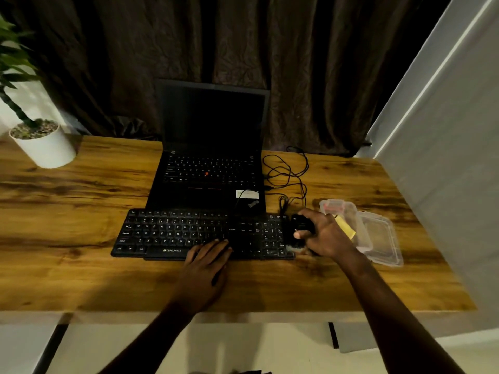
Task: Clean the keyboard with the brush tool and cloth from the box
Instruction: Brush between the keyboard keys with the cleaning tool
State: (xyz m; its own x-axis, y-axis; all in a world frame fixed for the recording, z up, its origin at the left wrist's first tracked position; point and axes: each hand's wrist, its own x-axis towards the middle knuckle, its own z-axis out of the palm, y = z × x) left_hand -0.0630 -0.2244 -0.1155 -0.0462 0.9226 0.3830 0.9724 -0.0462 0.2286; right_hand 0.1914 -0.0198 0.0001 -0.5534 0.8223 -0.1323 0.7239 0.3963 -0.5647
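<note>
Fingers (218, 245) of the left hand (208, 261) lie straight and close together on the front edge of the keyboard (167, 233), which sits mid-width near the table's (81, 238) front edge. At its right end the right hand (326, 236) is curled round what looks like the black brush (299, 225), pale bristles pointing down beside the keys. Further right the clear box (383, 238) lies open, the yellow cloth (347, 230) inside it. Brushing looks barely begun, and the wiping is all to come. On the wooden top, a potted plant (43, 147) stands at the back left corner and an open laptop (210, 168) behind the keyboard, with loose cable (289, 174) beside it. A dark curtain (243, 49) hangs behind.
</note>
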